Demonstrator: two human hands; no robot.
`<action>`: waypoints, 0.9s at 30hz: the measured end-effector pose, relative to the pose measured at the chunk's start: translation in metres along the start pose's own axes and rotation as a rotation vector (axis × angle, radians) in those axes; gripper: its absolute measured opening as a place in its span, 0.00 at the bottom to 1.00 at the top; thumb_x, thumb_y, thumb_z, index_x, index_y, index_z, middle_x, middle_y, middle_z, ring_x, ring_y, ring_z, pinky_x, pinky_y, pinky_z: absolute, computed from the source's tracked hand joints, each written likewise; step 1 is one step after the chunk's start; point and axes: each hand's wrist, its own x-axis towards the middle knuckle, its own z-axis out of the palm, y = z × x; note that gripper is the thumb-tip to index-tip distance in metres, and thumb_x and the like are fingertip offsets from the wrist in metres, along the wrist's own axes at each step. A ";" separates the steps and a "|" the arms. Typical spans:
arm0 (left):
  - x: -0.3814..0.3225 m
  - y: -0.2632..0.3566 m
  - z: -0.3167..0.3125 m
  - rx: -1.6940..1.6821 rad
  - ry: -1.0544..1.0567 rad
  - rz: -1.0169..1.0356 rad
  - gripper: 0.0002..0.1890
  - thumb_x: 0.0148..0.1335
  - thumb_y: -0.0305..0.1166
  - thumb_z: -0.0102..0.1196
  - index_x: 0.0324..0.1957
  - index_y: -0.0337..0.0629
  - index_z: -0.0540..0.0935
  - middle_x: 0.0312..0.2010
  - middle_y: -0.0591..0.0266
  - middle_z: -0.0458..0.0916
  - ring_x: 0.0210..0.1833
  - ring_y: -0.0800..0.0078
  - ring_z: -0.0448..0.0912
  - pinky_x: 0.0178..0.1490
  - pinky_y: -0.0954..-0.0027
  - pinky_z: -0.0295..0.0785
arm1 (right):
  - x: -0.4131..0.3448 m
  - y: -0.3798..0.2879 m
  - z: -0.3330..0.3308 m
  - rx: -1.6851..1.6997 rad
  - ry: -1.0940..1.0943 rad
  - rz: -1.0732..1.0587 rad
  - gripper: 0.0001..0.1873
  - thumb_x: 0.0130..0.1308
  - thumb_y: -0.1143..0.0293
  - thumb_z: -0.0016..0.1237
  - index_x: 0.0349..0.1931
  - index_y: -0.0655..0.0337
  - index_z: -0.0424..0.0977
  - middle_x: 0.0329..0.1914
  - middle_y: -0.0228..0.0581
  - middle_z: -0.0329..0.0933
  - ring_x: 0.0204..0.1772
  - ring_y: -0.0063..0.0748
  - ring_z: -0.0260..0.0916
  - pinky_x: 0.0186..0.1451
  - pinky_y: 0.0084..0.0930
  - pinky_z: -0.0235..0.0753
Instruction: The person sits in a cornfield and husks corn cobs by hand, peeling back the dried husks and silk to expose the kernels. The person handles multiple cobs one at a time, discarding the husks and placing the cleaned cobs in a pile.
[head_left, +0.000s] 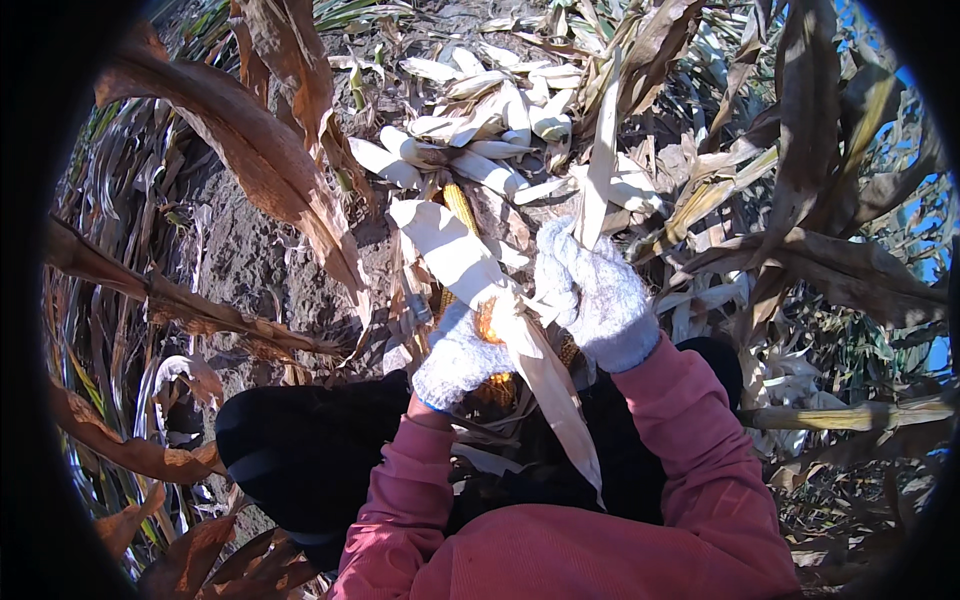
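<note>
My left hand (463, 358), in a white knit glove, grips an ear of corn (489, 321) whose orange-yellow kernels show between the husk leaves. One broad pale husk leaf (450, 251) spreads up and to the left from the ear's base, and another husk leaf (551, 401) hangs down toward my lap. My right hand (596, 296), gloved alike, pinches a long dry husk strip (601, 161) that points away from me. Its fingers are close to the ear's base. Just beyond the left hand lies a bare yellow cob (459, 208); more kernels (496, 390) show beneath that hand.
Ahead on the soil lies a heap of ears in pale husks (487, 112). Dry brown corn leaves (247, 150) arch in from the left, with others (806, 150) at the right. A stalk (847, 416) lies beside my right knee. Bare soil (255, 255) shows at the left.
</note>
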 end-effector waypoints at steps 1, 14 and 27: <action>0.000 -0.001 0.001 0.001 0.039 0.003 0.42 0.45 0.37 0.78 0.62 0.35 0.72 0.53 0.58 0.80 0.54 0.71 0.79 0.59 0.65 0.75 | 0.005 0.001 0.000 0.407 0.139 0.219 0.10 0.74 0.68 0.47 0.49 0.65 0.73 0.30 0.26 0.71 0.31 0.15 0.66 0.33 0.15 0.69; 0.000 -0.010 0.015 0.249 -0.217 0.178 0.36 0.54 0.30 0.69 0.65 0.34 0.68 0.58 0.57 0.77 0.59 0.69 0.76 0.63 0.66 0.72 | 0.016 0.016 -0.029 -0.610 -0.349 -0.007 0.12 0.67 0.71 0.51 0.47 0.63 0.81 0.47 0.44 0.81 0.49 0.40 0.78 0.49 0.33 0.77; -0.001 -0.027 0.011 0.436 -0.135 0.153 0.37 0.51 0.40 0.72 0.62 0.37 0.72 0.57 0.57 0.77 0.60 0.68 0.74 0.65 0.65 0.68 | 0.009 0.025 -0.017 0.104 -0.362 0.195 0.15 0.68 0.76 0.52 0.55 0.68 0.75 0.56 0.47 0.77 0.55 0.30 0.77 0.57 0.30 0.77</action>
